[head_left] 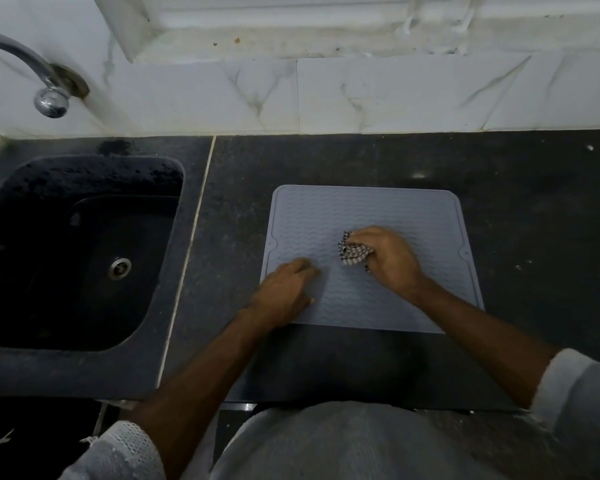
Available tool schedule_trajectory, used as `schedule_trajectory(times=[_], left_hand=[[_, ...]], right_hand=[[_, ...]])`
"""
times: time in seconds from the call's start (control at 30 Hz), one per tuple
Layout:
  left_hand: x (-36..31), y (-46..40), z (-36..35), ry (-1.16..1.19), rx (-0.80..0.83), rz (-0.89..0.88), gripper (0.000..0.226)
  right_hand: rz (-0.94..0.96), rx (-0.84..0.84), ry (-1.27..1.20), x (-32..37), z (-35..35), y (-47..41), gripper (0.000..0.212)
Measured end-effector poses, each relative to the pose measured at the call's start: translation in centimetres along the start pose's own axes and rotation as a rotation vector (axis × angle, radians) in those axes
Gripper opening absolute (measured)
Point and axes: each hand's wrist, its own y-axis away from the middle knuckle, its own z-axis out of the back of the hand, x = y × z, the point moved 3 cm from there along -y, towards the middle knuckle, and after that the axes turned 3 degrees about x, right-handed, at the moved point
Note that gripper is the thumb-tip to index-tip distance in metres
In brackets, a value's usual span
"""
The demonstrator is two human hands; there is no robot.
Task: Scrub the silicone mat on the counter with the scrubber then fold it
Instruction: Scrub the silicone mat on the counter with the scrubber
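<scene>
A grey silicone mat (368,209) with a wavy ribbed surface lies flat on the dark counter (534,202). My right hand (388,258) rests near the mat's middle, closed on a crumpled checked scrubber (352,252) that presses against the mat. My left hand (284,292) lies palm down on the mat's front left part, fingers spread a little, holding nothing.
A black sink (84,244) with a metal drain (120,267) is set into the counter at the left. A chrome tap (51,98) sticks out of the white tiled wall (361,95) above it. The counter's front edge is close to my body.
</scene>
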Motion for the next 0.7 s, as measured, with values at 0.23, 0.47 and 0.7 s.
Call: schedule_trajectory(times=[0.23,0.47,0.7], left_hand=[[-2.1,-0.4,-2.0,-0.081,0.019,-0.035,0.067],[-1.7,-0.9,-1.8,-0.05,0.075,0.011,0.066],[-2.1,-0.8,-1.8,-0.046,0.065,0.032,0.063]], right_hand=[[0.074,0.147,0.183,0.8,-1.1,0.0,0.039],[0.089,0.236,0.401,-1.8,-0.1,2.9,0.043],[-0.035,0.178,0.214,-2.3,2.0,2.0,0.032]])
